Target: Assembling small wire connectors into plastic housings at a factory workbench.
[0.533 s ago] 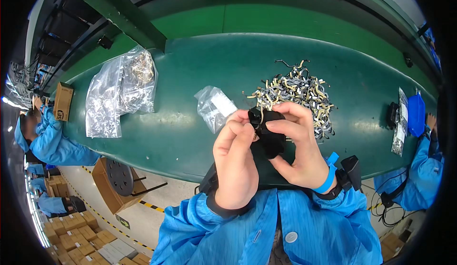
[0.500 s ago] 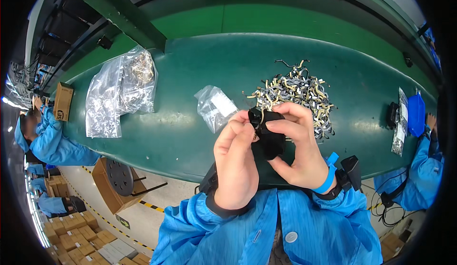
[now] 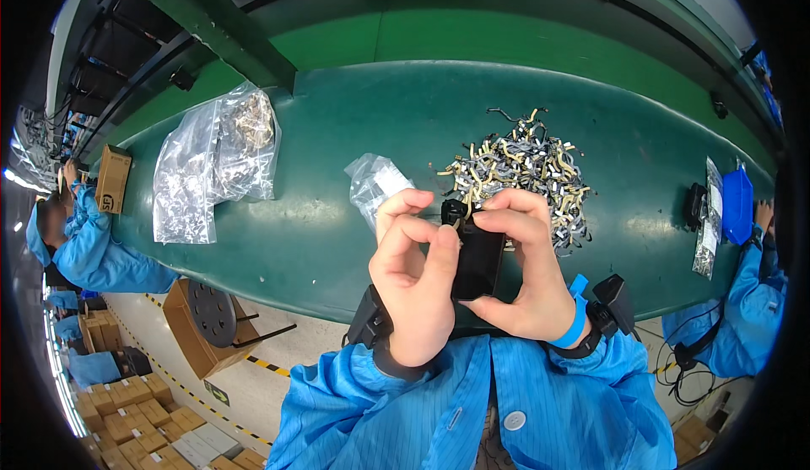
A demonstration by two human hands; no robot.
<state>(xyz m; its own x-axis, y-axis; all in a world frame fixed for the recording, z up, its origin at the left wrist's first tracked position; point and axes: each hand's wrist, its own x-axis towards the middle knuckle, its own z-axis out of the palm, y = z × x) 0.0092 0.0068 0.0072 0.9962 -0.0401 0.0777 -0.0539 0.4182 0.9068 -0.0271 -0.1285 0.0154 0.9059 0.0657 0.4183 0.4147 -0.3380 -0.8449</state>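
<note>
Both of our hands pinch a small black block (image 3: 477, 261) just above the near table edge: right hand (image 3: 523, 272) cupping its side and underside, left hand (image 3: 415, 280) closed at its top corner. It looks rigid and light, best held by its flat sides. Beyond lie a small clear bag (image 3: 377, 185), a pile of grey-and-gold strips (image 3: 527, 166) and two big clear bags (image 3: 215, 162) far left.

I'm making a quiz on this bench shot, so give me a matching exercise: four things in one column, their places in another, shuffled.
1. small black rectangular block
2. heap of grey and gold metal clips
3. large clear plastic bag
4. brown cardboard box

a. far left, beside a co-worker
b. conveyor's left part
c. between both hands
d. just beyond the hands

Pairs: 1-c, 2-d, 3-b, 4-a
</note>
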